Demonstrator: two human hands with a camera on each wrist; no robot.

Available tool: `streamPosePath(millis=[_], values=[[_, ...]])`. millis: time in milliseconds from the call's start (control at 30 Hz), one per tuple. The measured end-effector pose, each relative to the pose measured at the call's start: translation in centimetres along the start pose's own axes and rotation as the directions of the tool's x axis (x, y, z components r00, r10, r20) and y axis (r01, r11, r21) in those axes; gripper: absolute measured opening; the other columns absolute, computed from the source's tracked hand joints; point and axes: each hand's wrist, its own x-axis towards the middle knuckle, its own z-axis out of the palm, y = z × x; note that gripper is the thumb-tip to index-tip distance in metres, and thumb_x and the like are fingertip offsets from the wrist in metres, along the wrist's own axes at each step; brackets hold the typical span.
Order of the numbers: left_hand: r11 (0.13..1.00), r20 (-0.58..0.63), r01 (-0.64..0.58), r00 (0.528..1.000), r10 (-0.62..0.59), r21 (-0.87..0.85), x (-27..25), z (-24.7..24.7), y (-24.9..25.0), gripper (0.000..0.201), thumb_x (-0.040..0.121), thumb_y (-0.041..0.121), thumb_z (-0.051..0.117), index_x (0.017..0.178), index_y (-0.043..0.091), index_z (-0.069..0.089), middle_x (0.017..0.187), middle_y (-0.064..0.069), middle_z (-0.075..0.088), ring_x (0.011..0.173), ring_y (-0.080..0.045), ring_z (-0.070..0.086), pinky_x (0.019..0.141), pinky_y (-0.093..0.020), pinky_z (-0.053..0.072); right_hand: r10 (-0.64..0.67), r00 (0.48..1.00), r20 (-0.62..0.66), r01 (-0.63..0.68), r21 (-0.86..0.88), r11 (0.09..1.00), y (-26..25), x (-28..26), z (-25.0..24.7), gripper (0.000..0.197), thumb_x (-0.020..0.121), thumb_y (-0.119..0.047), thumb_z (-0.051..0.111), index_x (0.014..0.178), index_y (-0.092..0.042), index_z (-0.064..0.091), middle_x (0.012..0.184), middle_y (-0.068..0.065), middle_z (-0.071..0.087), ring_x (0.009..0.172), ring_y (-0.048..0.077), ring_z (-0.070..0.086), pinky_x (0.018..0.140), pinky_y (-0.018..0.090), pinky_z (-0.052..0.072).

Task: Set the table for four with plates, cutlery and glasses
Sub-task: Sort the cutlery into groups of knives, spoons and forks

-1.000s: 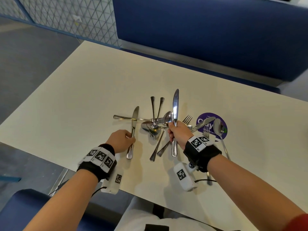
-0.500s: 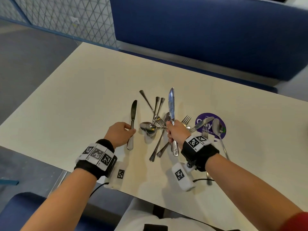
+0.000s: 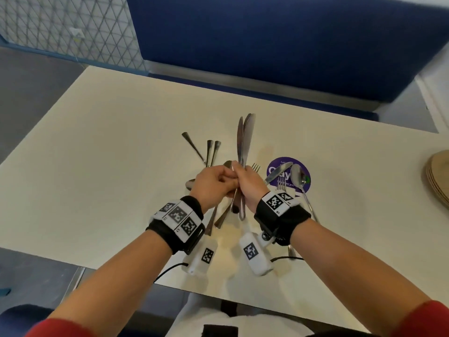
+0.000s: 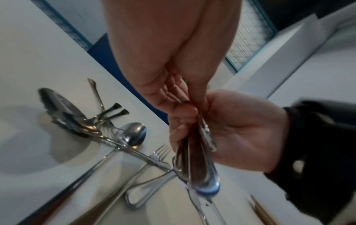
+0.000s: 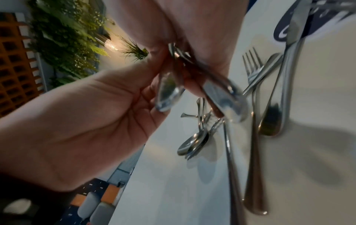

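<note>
Frame centre: right hand (image 3: 247,184) and left hand (image 3: 211,183) together grip two knives (image 3: 244,139), blades upward. Loose cutlery pile (image 3: 209,152) beneath on table (image 3: 97,147). Plates (image 3: 439,176) at right edge.

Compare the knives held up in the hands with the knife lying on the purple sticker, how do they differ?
The held knives are lifted off the table, gripped together by the right hand with the left hand at their handles; the sticker knife lies flat and untouched. The held knives point away from the person, nearly upright in the head view; the sticker knife lies slanted, blade across the purple sticker. Both are plain silver table knives.
</note>
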Motion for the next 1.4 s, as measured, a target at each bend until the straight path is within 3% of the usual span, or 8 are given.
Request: streamPosePath(millis=[133,233,300,367,467,767,1267,1400], values=[[0.999,0.011,-0.022,1.0,0.022,0.023,0.7,2.4,0.8,0.006,0.082,0.002,0.069,0.08,0.008,0.067,0.079,-0.014,0.07,0.075,-0.026,0.071,0.073,-0.032,0.06,-0.068,0.994,-0.085,0.066,-0.026,0.997,0.4,0.2,-2.6,0.045,0.093,-0.047,0.043,0.093,-0.005,0.061,0.092,0.022,0.067,0.086,0.033,0.067,0.084,0.05,0.055],[0.999,0.064,-0.009,0.998,0.006,0.043,1.1,4.5,1.4,0.008,0.081,0.002,0.069,0.081,0.008,0.065,0.078,-0.011,0.07,0.069,-0.017,0.071,0.065,-0.022,0.059,-0.063,0.983,-0.172,0.052,-0.067,0.996,2.2,1.6,-4.9,0.085,0.064,-0.072,0.046,0.111,-0.002,0.053,0.104,0.019,0.066,0.099,0.036,0.064,0.089,0.053,0.051],[1.0,0.118,0.003,0.993,-0.004,0.005,1.3,5.8,1.8,0.009,0.081,0.001,0.07,0.082,0.007,0.063,0.073,-0.008,0.067,0.059,-0.009,0.068,0.057,-0.017,0.055,-0.099,0.971,-0.218,0.079,-0.098,0.992,1.5,0.7,-6.3,0.063,0.073,-0.062,0.05,0.1,-0.005,0.051,0.089,0.01,0.064,0.089,0.029,0.064,0.087,0.05,0.052],[0.999,0.1,0.024,0.995,-0.02,-0.039,1.7,6.6,1.9,0.009,0.081,0.004,0.07,0.086,0.006,0.063,0.072,-0.006,0.064,0.056,-0.008,0.066,0.056,-0.017,0.055,-0.121,0.954,-0.274,0.101,-0.088,0.991,0.9,-0.5,-8.0,0.026,0.091,-0.038,0.052,0.088,-0.013,0.047,0.07,0.002,0.055,0.065,0.021,0.057,0.07,0.039,0.053],[0.978,0.021,0.021,0.999,-0.026,0.208,3.4,7.5,0.9,0.014,0.084,0.016,0.067,0.097,0.01,0.064,0.084,-0.004,0.067,0.069,-0.012,0.066,0.066,-0.018,0.054,-0.093,0.934,-0.344,0.074,-0.068,0.995,1.3,-0.7,-11.0,0.028,0.093,-0.039,0.051,0.092,-0.011,0.047,0.053,-0.006,0.046,0.043,0.011,0.042,0.049,0.029,0.039],[0.544,0.11,-0.113,0.993,0.037,0.832,6.1,11.6,-1.5,0.025,0.094,0.012,0.052,0.117,0.003,0.05,0.116,-0.013,0.058,0.106,-0.026,0.058,0.084,-0.029,0.045,-0.035,0.935,-0.352,-0.003,-0.108,0.994,3.0,-2.9,-16.3,0.033,0.091,-0.044,0.052,0.089,-0.012,0.044,0.061,0.0,0.038,0.047,0.013,0.037,0.045,0.025,0.036],[0.347,0.126,-0.093,0.989,-0.073,0.933,6.3,10.7,-1.0,0.021,0.096,0.01,0.045,0.105,0.002,0.062,0.106,-0.012,0.064,0.097,-0.025,0.064,0.08,-0.029,0.049,0.084,0.962,-0.261,-0.023,0.232,0.973,2.7,-3.5,-16.4,0.015,0.095,-0.014,0.04,0.08,-0.014,0.041,0.061,0.001,0.038,0.048,0.013,0.033,0.048,0.025,0.033],[0.446,0.098,-0.039,0.989,-0.111,0.894,5.8,11.1,-1.3,0.025,0.097,0.006,0.038,0.116,-0.002,0.051,0.116,-0.016,0.058,0.107,-0.029,0.058,0.087,-0.033,0.046,0.071,0.962,-0.265,-0.015,0.205,0.979,3.2,-3.4,-16.4,0.013,0.096,-0.016,0.042,0.083,-0.015,0.04,0.065,0.001,0.04,0.05,0.011,0.037,0.05,0.025,0.037]])
